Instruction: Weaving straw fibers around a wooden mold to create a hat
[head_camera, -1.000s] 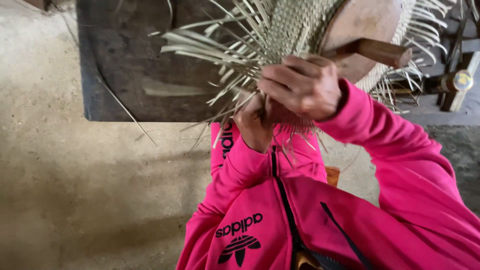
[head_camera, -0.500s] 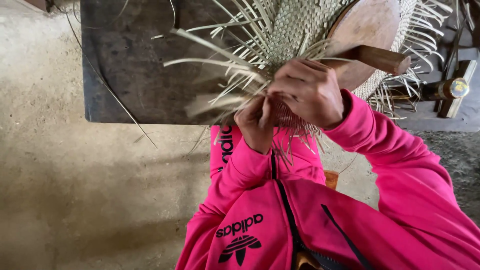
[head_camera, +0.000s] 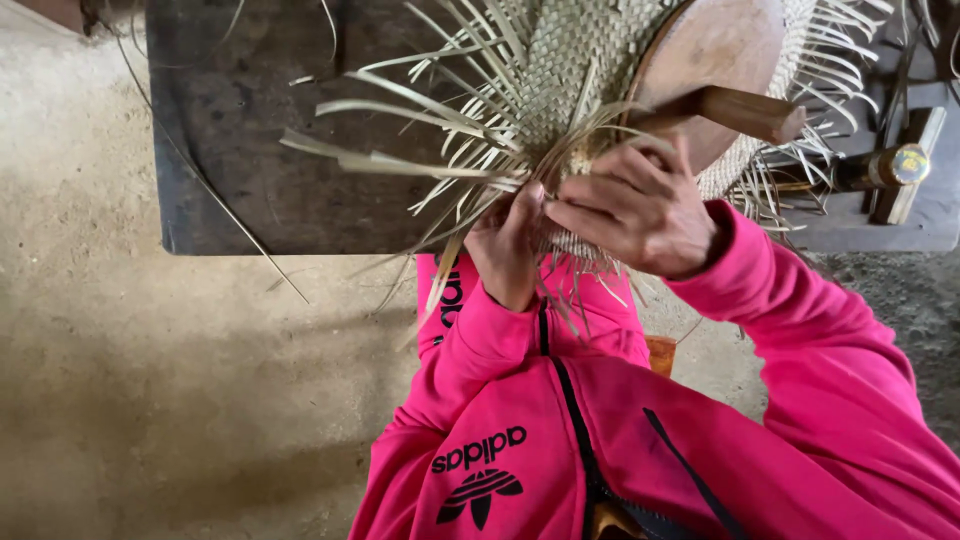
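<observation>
Fingers of the right hand (head_camera: 640, 215) are curled over the lower edge of a half-woven straw hat (head_camera: 580, 70), the grip pressed together on a bunch of loose straw strands (head_camera: 560, 165) at the weave's rim. The left hand (head_camera: 508, 245) is set just beside it, thumb and fingertips pinching a few strands where they leave the weave, seemingly so that the plaiting is kept tight while one strand is crossed over another. The hat is stretched over a rounded wooden block (head_camera: 715, 60), which appears to give the weave its shape; a wooden handle (head_camera: 735, 108) juts from the block just above the right hand. Unwoven strands fan outward to the left over a dark tabletop (head_camera: 250, 150). A brass-tipped wooden tool (head_camera: 895, 165) lies well apart at the far right. Pink sleeves (head_camera: 800, 310) are raised toward the work, and a sandy floor (head_camera: 150, 380) lies below.
</observation>
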